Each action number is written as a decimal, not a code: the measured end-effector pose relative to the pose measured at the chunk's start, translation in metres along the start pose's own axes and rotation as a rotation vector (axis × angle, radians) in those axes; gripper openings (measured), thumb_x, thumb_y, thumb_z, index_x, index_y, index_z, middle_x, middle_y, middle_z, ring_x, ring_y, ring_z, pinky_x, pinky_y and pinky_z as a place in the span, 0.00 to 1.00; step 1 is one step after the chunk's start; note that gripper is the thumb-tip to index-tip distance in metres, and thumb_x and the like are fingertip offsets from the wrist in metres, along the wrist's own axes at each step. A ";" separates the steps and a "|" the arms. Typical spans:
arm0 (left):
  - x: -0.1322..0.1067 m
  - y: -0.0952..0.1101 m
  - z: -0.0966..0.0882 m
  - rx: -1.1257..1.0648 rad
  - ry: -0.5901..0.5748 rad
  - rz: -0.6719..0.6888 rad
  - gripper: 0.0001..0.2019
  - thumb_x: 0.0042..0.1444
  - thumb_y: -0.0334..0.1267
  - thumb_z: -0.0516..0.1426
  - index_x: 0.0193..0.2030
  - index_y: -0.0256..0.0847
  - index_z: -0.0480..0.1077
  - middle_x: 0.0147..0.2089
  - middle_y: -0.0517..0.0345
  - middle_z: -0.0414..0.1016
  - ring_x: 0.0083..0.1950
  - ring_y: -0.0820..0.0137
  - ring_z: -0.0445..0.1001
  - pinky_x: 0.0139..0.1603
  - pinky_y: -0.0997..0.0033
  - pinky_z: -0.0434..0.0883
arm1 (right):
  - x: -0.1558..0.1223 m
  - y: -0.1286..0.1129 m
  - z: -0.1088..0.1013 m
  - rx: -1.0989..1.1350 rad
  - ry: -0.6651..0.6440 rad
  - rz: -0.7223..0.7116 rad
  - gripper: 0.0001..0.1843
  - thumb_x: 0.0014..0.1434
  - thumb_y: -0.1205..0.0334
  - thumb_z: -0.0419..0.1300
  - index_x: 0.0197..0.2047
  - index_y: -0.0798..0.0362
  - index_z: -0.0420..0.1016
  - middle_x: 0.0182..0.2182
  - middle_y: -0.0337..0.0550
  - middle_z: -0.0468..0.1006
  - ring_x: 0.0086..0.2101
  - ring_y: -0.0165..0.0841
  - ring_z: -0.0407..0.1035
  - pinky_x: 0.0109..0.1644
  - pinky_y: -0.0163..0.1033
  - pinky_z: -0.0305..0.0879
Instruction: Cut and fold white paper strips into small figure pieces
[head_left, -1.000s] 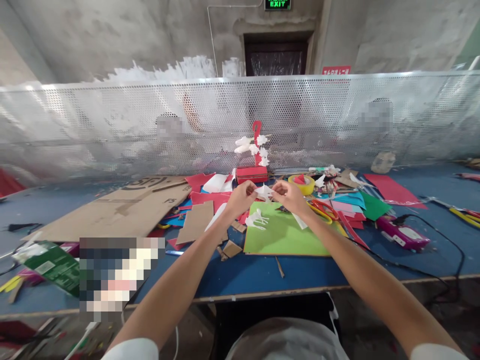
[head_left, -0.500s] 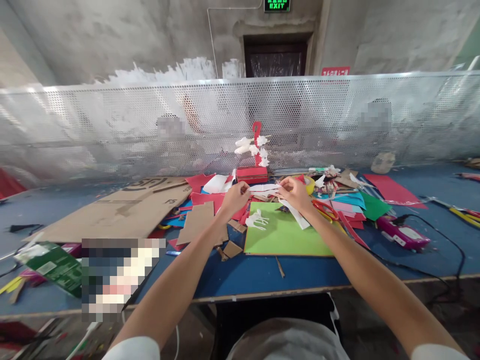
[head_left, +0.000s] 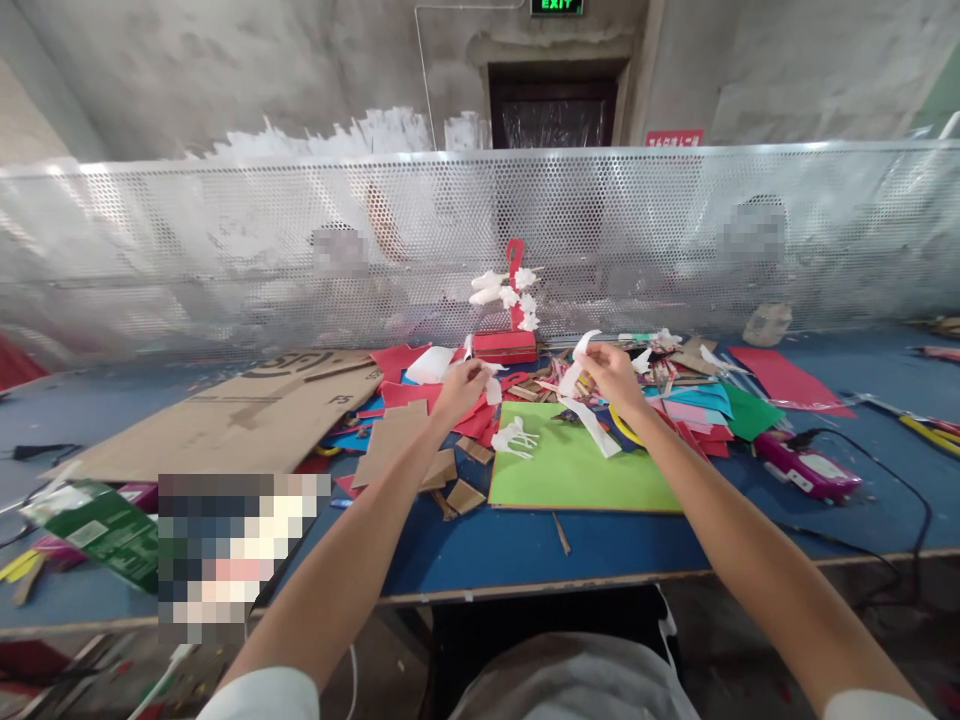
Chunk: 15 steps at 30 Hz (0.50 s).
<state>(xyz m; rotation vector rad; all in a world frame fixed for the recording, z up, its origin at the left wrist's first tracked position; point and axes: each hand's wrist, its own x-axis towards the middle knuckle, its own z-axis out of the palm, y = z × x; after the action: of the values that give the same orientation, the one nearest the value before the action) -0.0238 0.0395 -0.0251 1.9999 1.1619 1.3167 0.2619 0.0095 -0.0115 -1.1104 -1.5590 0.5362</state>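
My left hand [head_left: 463, 385] pinches a small white paper piece [head_left: 493, 385] that sticks out to the right of its fingertips. Apart from it, my right hand [head_left: 611, 372] grips a curled white paper strip [head_left: 576, 368] above the papers. Below that hand another white strip [head_left: 592, 428] slants over the edge of a light green sheet [head_left: 577, 475]. A white cut-out shaped like a four-legged animal [head_left: 514, 438] lies on the sheet's left part. Behind the hands stands a red box-like base [head_left: 504, 347] with a red upright piece bearing white flowers [head_left: 517, 295].
A big cardboard sheet [head_left: 225, 420] covers the left of the blue table [head_left: 480, 560]. Cardboard scraps [head_left: 394, 440] and coloured paper lie around the green sheet. A purple device [head_left: 810, 468] with a black cord sits at right. A perforated metal screen [head_left: 420, 240] runs along the back.
The white paper strip stretched between my hands is now in two separate pieces, one in each hand. My hands have moved apart, the right one shifting to the right.
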 end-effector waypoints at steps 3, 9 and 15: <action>-0.001 0.004 0.002 -0.091 -0.035 0.006 0.14 0.56 0.46 0.54 0.33 0.36 0.71 0.24 0.61 0.67 0.24 0.75 0.64 0.26 0.74 0.61 | 0.002 -0.001 -0.007 0.115 0.076 0.046 0.14 0.51 0.51 0.61 0.35 0.53 0.71 0.29 0.41 0.75 0.27 0.31 0.68 0.29 0.35 0.64; -0.001 0.003 0.004 -0.134 -0.060 -0.019 0.14 0.54 0.47 0.57 0.34 0.35 0.72 0.24 0.59 0.69 0.26 0.74 0.65 0.29 0.73 0.64 | 0.004 -0.001 -0.023 0.117 -0.122 0.174 0.13 0.49 0.54 0.63 0.35 0.54 0.72 0.26 0.39 0.75 0.23 0.28 0.65 0.24 0.33 0.62; -0.004 0.007 0.004 -0.197 -0.098 0.024 0.17 0.52 0.51 0.59 0.36 0.37 0.70 0.29 0.59 0.72 0.29 0.74 0.69 0.31 0.75 0.67 | 0.000 0.003 -0.031 -0.016 -0.431 0.294 0.13 0.49 0.56 0.66 0.35 0.54 0.71 0.21 0.39 0.73 0.21 0.27 0.64 0.21 0.31 0.55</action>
<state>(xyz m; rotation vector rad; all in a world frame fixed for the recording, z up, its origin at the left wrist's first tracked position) -0.0182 0.0321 -0.0234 1.9177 0.9289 1.2759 0.2919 0.0042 -0.0042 -1.3052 -1.7743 1.0159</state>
